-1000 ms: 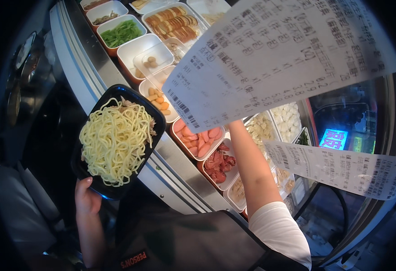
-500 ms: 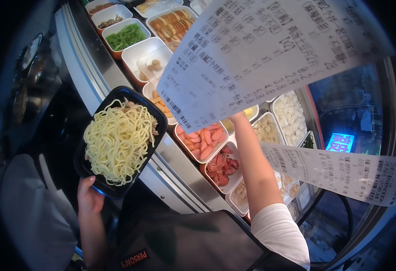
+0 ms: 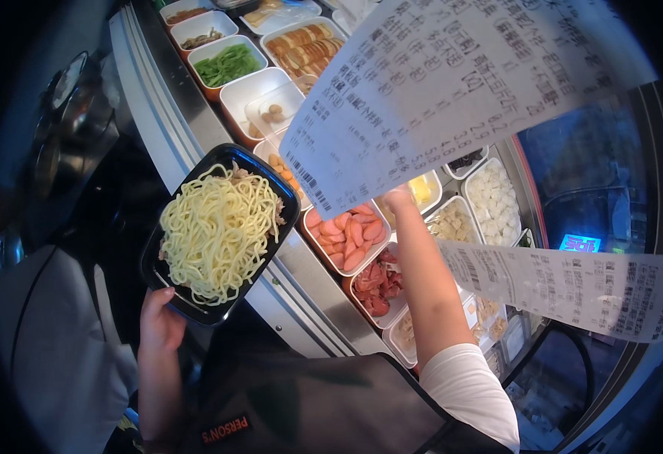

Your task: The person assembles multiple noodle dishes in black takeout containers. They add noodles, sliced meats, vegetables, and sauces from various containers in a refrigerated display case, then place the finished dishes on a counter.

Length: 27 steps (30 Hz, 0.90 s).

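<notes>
My left hand [image 3: 161, 321] grips the lower left edge of a black plastic tray [image 3: 265, 261], thumb over the rim. Pale yellow noodles [image 3: 214, 234] fill the tray, with bits of meat showing at their edges. Over the counter, my right hand [image 3: 399, 200] reaches in among the food tubs. A hanging paper slip [image 3: 452, 98] covers its fingers, so whether they hold anything is hidden. Closest to that hand are a tub of sliced pink sausages [image 3: 352, 236] and one with yellow pieces [image 3: 423, 189]. Reddish sliced meat [image 3: 379, 284] lies in another tub beside my right forearm.
Further tubs line the counter, with green vegetables [image 3: 227, 64], browned slices [image 3: 303, 47], small brown balls [image 3: 272, 114] and white chunks [image 3: 492, 200]. A second paper slip [image 3: 566, 287] hangs at the right. The counter's metal edge [image 3: 214, 125] runs between tray and tubs.
The tubs and the noodle tray have shifted slightly right in the picture. More of the yellow pieces shows beside my right hand. My left hand keeps its grip on the tray.
</notes>
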Tool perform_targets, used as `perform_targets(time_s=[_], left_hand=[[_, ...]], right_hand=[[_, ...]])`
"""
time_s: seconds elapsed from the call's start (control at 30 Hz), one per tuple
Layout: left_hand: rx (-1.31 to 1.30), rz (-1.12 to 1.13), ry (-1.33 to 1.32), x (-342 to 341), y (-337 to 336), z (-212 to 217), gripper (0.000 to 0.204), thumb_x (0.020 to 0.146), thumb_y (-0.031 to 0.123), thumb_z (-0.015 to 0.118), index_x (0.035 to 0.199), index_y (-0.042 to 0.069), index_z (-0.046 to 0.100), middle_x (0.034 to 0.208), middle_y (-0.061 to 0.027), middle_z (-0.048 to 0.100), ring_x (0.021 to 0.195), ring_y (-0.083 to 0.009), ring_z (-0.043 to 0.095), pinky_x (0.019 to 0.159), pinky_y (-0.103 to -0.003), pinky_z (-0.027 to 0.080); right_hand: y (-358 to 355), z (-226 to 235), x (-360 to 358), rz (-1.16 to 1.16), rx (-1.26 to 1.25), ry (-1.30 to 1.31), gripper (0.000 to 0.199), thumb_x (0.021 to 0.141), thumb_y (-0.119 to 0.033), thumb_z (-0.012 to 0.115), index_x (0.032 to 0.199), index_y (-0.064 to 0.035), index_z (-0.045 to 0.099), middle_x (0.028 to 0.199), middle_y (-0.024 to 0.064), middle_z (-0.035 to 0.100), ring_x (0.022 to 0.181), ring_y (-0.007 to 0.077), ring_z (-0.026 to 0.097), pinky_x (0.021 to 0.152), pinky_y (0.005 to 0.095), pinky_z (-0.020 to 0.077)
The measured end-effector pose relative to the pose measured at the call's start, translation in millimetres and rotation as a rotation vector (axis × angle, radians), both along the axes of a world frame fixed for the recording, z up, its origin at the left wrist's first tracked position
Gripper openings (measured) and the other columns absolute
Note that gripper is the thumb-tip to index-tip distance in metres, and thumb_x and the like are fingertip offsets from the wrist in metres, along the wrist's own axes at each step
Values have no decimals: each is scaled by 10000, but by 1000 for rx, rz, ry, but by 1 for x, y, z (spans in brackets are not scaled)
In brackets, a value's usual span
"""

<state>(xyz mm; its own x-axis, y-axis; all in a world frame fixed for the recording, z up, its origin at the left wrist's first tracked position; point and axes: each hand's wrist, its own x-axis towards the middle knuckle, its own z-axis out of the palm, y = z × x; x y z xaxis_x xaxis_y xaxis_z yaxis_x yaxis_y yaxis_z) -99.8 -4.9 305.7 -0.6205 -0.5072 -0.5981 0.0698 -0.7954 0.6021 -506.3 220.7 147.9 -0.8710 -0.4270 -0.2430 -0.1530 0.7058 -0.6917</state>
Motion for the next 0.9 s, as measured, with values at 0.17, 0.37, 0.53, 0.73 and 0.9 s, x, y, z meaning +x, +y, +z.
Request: perform_targets(time_s=[0.17,0.37,0.53,0.73,0.9], left_hand=[[-28,-17,33,-9,2,3,644,749,106,526,1350,45,304,1323,-115,423,1209,-266,419,1006,-402,350],[-65,-43,53,-8,1,-1,659,746,144,535,1358,61,304,1335,-103,419,1222,-265,410,1019,-413,335],[-80,-51,-32,-17,8,11,633,750,147,537,1335,27,325,1320,-112,434,1208,-260,426,1010,-411,349],[-66,-55,-18,-17,8,13,622,756,148,523,1331,12,328,1307,-125,448,1196,-263,442,1007,-404,355],[-63,-66,-8,-18,8,14,628,756,142,518,1340,23,319,1315,-122,440,1199,-260,439,1009,-401,352]], right_hand=[[17,7,-21,-189,-96,-277,444,686,-160,740,1038,40,558,916,109,632,764,172,576,666,300,473],[-30,43,18,-38,-223,-82,375,690,-121,727,1019,15,609,891,94,651,784,153,593,707,284,475],[-25,3,7,58,-222,10,295,690,-73,711,960,18,634,893,96,657,787,136,603,704,272,476],[-16,16,10,-325,-400,-226,168,695,-21,686,854,10,645,827,90,649,759,154,598,708,250,469],[33,8,-27,-355,-427,-321,123,712,-8,679,828,-39,651,788,54,629,742,128,568,703,240,450]])
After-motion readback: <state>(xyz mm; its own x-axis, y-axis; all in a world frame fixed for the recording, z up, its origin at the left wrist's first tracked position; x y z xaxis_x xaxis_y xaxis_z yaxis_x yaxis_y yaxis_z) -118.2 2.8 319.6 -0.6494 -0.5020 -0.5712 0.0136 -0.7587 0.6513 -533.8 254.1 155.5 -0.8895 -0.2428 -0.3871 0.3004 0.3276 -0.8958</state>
